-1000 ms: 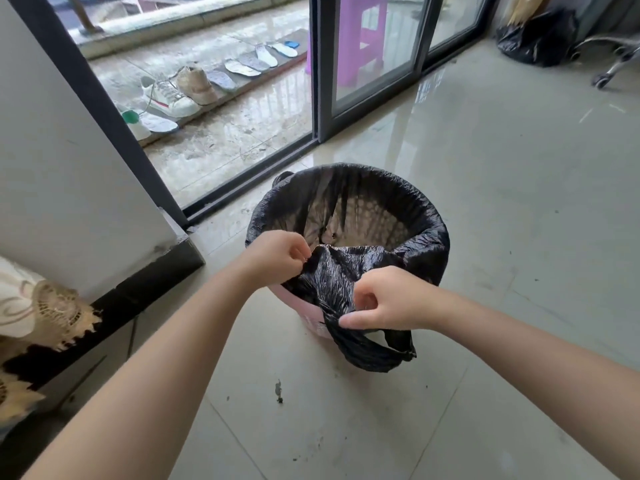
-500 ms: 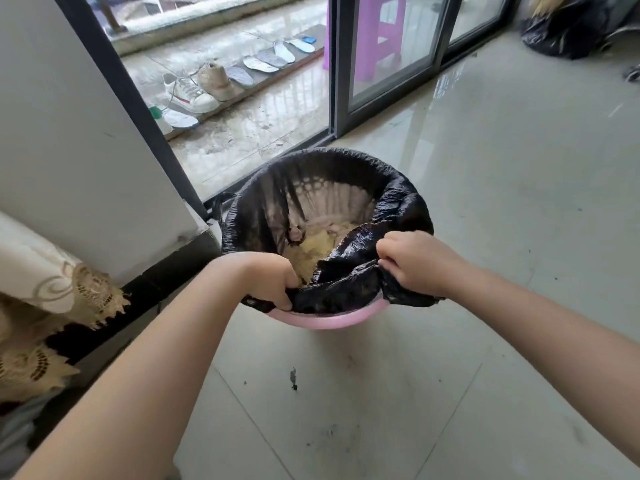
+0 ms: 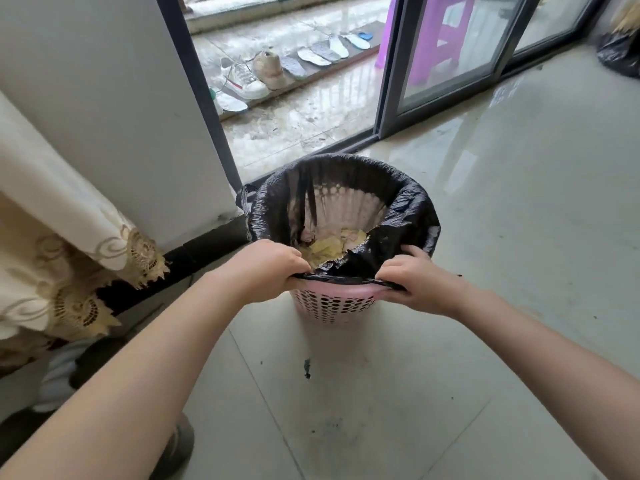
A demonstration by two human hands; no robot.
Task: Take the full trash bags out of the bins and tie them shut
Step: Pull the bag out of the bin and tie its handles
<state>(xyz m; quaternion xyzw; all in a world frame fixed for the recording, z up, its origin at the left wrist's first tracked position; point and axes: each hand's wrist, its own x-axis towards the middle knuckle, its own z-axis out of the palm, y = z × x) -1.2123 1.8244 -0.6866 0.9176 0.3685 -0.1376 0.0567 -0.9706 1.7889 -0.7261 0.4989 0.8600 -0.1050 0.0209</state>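
Observation:
A pink perforated bin (image 3: 332,304) stands on the tiled floor, lined with a black trash bag (image 3: 408,209) whose far edge is folded over the rim. Yellowish and white paper waste (image 3: 329,249) lies inside. My left hand (image 3: 268,268) grips the near edge of the bag at the rim's left. On the right side of the near rim, my right hand (image 3: 414,280) pinches the same edge. Between the two hands the bag's edge is pulled up off the rim into a taut line.
A white wall pillar (image 3: 121,98) and a lace-edged cloth (image 3: 69,271) stand to the left. Behind the bin is a sliding glass door (image 3: 450,57), with shoes (image 3: 249,77) and insoles on the balcony. Another black bag (image 3: 620,53) lies at far right. Dark specks (image 3: 307,368) mark the floor.
The bag's hanging flap has been pulled up off the bin's near side. Both hands moved apart along the near rim and now stretch the bag's edge between them; the pink rim shows.

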